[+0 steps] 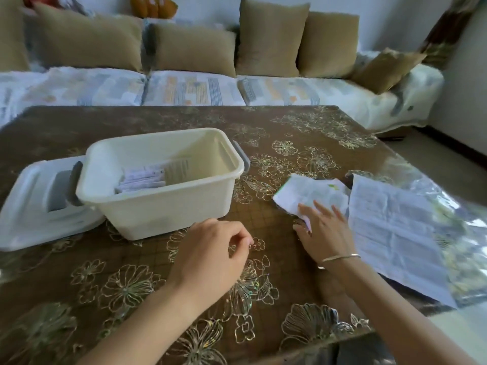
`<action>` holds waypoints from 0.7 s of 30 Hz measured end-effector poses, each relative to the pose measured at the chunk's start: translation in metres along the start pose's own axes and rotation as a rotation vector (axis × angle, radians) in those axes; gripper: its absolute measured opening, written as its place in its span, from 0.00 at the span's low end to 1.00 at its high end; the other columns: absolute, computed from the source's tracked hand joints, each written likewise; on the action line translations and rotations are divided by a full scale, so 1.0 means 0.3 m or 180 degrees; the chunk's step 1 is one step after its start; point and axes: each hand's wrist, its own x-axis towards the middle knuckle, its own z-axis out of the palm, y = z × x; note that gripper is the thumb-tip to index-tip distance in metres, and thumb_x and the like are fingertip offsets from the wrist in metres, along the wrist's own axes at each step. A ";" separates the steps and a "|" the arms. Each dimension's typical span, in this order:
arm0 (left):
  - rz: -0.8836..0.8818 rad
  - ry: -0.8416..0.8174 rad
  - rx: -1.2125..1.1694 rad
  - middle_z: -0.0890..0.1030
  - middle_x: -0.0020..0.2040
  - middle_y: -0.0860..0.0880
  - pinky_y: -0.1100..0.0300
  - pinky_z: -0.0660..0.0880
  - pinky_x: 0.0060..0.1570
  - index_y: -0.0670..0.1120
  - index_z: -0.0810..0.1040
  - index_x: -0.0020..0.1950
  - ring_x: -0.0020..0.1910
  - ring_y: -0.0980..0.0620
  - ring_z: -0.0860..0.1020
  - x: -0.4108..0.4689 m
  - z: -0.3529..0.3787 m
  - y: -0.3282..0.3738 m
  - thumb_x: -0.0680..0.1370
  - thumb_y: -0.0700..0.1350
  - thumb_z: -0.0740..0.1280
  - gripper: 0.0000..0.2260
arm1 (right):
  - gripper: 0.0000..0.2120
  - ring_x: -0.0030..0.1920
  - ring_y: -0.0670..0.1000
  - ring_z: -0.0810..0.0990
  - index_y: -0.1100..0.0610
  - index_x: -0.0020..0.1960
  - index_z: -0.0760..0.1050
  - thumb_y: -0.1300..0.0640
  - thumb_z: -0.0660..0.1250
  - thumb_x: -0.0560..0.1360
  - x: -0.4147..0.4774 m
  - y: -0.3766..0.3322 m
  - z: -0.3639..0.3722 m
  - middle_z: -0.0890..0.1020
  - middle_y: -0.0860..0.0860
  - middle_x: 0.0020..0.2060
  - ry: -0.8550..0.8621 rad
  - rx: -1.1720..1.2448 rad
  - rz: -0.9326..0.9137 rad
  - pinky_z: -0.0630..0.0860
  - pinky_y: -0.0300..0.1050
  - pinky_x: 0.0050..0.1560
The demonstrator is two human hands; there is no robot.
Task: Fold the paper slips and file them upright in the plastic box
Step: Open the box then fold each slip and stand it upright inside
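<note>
Your right hand (324, 233): fingers straight, pressing a loose slip (311, 193) right of the box (163, 206), likely to draw it in for folding | your left hand (210, 248): loosely curled, empty, before the box, free to crease | folded slips (142, 180) already inside the box

The table (303, 122) in front of me is covered by a brown cloth (118, 272) patterned with gold outlined flowers, and its right side shines with glare. On the left half stands the cream plastic box (168, 206), open at the top. Right beside its left end lies the white lid (29, 214), flat on the cloth, though I cannot tell whether the two touch. To the right of the box and apart from it lies a creased paper slip (311, 191). A larger unfolded sheet (390, 225) lies further right, its edge meeting the slip, and it reaches toward the table's near right edge.
</note>
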 end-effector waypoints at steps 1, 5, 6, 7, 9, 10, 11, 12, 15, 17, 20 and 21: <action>-0.0034 -0.0009 0.0036 0.81 0.40 0.63 0.67 0.70 0.45 0.56 0.84 0.45 0.41 0.64 0.76 -0.008 0.000 -0.016 0.78 0.50 0.67 0.06 | 0.19 0.68 0.51 0.71 0.50 0.68 0.71 0.47 0.61 0.79 -0.028 -0.026 -0.006 0.77 0.49 0.65 0.0057 0.0229 -0.0193 0.62 0.48 0.69; -0.0227 -0.0079 0.0104 0.81 0.41 0.64 0.73 0.67 0.44 0.57 0.83 0.47 0.42 0.65 0.76 -0.047 0.009 -0.069 0.78 0.51 0.67 0.05 | 0.17 0.49 0.47 0.80 0.48 0.58 0.77 0.44 0.71 0.72 -0.157 -0.110 -0.017 0.82 0.44 0.49 0.0190 0.0978 -0.0654 0.77 0.45 0.47; -0.0262 -0.0097 0.0123 0.81 0.41 0.64 0.72 0.68 0.43 0.57 0.83 0.47 0.42 0.65 0.76 -0.058 0.013 -0.079 0.78 0.50 0.67 0.05 | 0.21 0.47 0.45 0.79 0.48 0.58 0.77 0.39 0.70 0.70 -0.184 -0.123 -0.013 0.82 0.42 0.47 0.0208 0.1023 -0.0773 0.78 0.43 0.46; -0.0297 -0.0093 0.0130 0.81 0.41 0.64 0.70 0.69 0.42 0.57 0.83 0.47 0.42 0.64 0.77 -0.068 0.015 -0.088 0.78 0.50 0.68 0.04 | 0.24 0.46 0.44 0.78 0.48 0.58 0.76 0.35 0.68 0.68 -0.205 -0.133 -0.009 0.81 0.41 0.46 0.0235 0.0964 -0.0905 0.78 0.41 0.45; -0.0373 -0.0083 0.0116 0.81 0.40 0.64 0.68 0.71 0.41 0.58 0.82 0.47 0.41 0.63 0.77 -0.088 0.020 -0.104 0.78 0.50 0.68 0.04 | 0.28 0.46 0.44 0.77 0.48 0.58 0.76 0.30 0.63 0.67 -0.238 -0.143 0.004 0.80 0.41 0.44 0.0349 0.0696 -0.1128 0.78 0.40 0.41; -0.0405 -0.0090 0.0096 0.81 0.40 0.64 0.67 0.72 0.41 0.58 0.82 0.48 0.41 0.63 0.77 -0.099 0.022 -0.110 0.77 0.49 0.68 0.04 | 0.28 0.45 0.45 0.78 0.48 0.58 0.76 0.30 0.63 0.68 -0.248 -0.146 0.010 0.80 0.42 0.44 0.0433 0.0576 -0.1200 0.78 0.40 0.39; -0.0423 -0.0088 0.0073 0.81 0.40 0.64 0.65 0.74 0.43 0.58 0.82 0.48 0.42 0.63 0.78 -0.108 0.024 -0.116 0.77 0.49 0.68 0.05 | 0.27 0.43 0.46 0.78 0.48 0.57 0.77 0.31 0.63 0.69 -0.253 -0.148 0.014 0.80 0.43 0.42 0.0525 0.0482 -0.1263 0.77 0.40 0.37; -0.0441 -0.0091 0.0057 0.81 0.40 0.64 0.64 0.75 0.45 0.58 0.82 0.48 0.43 0.63 0.78 -0.118 0.026 -0.120 0.77 0.49 0.68 0.05 | 0.25 0.41 0.47 0.78 0.49 0.57 0.77 0.32 0.62 0.70 -0.257 -0.152 0.015 0.79 0.44 0.42 0.0630 0.0400 -0.1325 0.76 0.39 0.34; -0.0450 -0.0098 0.0017 0.81 0.40 0.64 0.65 0.75 0.45 0.58 0.82 0.48 0.44 0.63 0.78 -0.138 0.029 -0.130 0.77 0.47 0.68 0.05 | 0.27 0.39 0.46 0.80 0.48 0.57 0.78 0.29 0.58 0.70 -0.270 -0.177 0.003 0.80 0.44 0.44 0.0753 0.0234 -0.1324 0.72 0.37 0.30; -0.0448 -0.0082 -0.0018 0.81 0.39 0.65 0.68 0.74 0.45 0.58 0.82 0.47 0.43 0.64 0.78 -0.148 0.028 -0.139 0.77 0.46 0.68 0.06 | 0.33 0.43 0.46 0.80 0.46 0.59 0.75 0.24 0.56 0.67 -0.287 -0.201 -0.003 0.79 0.44 0.50 0.0606 0.0224 -0.1138 0.73 0.38 0.30; -0.0431 -0.0110 -0.0074 0.81 0.39 0.65 0.65 0.75 0.46 0.58 0.82 0.46 0.44 0.64 0.78 -0.158 0.026 -0.147 0.77 0.45 0.68 0.07 | 0.28 0.41 0.47 0.80 0.48 0.60 0.74 0.31 0.61 0.68 -0.297 -0.229 -0.003 0.79 0.45 0.48 0.0616 0.0152 -0.0993 0.69 0.38 0.28; -0.0424 -0.0115 -0.0080 0.81 0.39 0.65 0.64 0.75 0.46 0.58 0.82 0.46 0.44 0.64 0.78 -0.162 0.024 -0.151 0.77 0.45 0.68 0.07 | 0.23 0.38 0.48 0.80 0.49 0.56 0.76 0.37 0.67 0.67 -0.297 -0.236 0.001 0.80 0.45 0.44 0.0691 0.0111 -0.0982 0.65 0.37 0.27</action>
